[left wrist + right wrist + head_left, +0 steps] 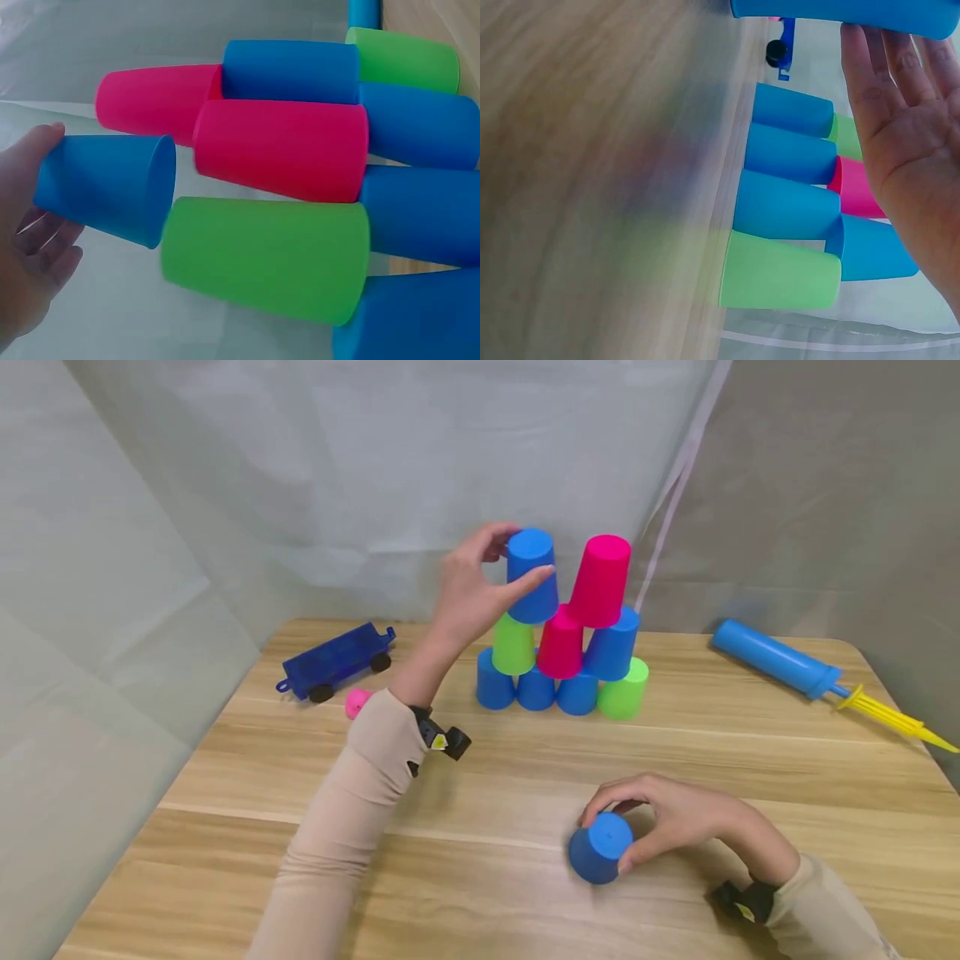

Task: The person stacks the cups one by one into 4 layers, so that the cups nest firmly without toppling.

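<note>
In the head view, my left hand (476,581) grips an upside-down blue cup (531,578) between thumb and fingers. This cup is at the upper left of a cup stack, over a green cup (513,645) and a pink cup (561,643). The left wrist view shows its rim close to the green cup (266,259); whether they touch I cannot tell. Nearer the front, my right hand (675,818) holds another upside-down blue cup (600,847) low at the tabletop. Its thumb is hidden in the right wrist view, where fingers (907,67) meet the cup.
Several blue cups and a green cup (622,689) form the stack's base. A pink cup (602,578) stands at its upper right. On the left lie a blue toy trailer (337,658) and a small pink object (357,702). A blue-and-yellow pump (780,658) lies at right.
</note>
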Demonstrator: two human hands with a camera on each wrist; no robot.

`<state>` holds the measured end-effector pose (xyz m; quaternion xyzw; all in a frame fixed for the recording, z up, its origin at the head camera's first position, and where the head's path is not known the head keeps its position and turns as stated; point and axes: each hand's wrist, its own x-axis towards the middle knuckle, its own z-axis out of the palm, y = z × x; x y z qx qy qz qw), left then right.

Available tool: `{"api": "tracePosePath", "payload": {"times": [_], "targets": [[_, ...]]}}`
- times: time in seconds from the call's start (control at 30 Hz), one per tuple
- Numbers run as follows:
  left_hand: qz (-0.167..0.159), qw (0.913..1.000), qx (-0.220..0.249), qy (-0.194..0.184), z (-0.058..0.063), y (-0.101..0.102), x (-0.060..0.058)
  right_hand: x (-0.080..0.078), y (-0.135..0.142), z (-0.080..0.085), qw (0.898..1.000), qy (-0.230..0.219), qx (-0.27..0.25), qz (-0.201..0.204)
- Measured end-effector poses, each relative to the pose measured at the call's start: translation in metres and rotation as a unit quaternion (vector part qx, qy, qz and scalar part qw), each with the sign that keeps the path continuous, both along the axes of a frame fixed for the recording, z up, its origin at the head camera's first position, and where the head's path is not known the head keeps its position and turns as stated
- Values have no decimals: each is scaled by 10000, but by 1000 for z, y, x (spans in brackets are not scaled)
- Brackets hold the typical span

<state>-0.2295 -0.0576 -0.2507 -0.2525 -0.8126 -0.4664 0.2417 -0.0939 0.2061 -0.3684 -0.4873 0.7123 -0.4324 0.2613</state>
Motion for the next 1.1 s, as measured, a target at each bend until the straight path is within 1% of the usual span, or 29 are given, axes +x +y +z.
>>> {"api": "tracePosePath", "payload": {"times": [0.17, 0.47, 0.7, 0.83, 1.03, 1.1], "targets": [[-136, 9992, 71, -359, -4, 7, -6, -2, -1, 1, 10000, -92, 9, -3], [-108, 9978, 183, -623, -12, 9, -8, -2, 0, -1, 9999, -134, -3, 37], [-405, 9941, 411, -913, -11, 8, -10, -2, -1, -2, 10000, -85, 24, 24], [-504, 9938, 332, -934, -11, 5, -11, -3, -2, -1, 9999, -83, 22, 64], [-595, 9950, 282, -745, -12, 2, -13, -5, -3, 1, 9998, -145, 106, 85], [-590, 9956, 224, -690, -10, 0, -14, -6, -3, 2, 9998, -88, 171, 69]]}}
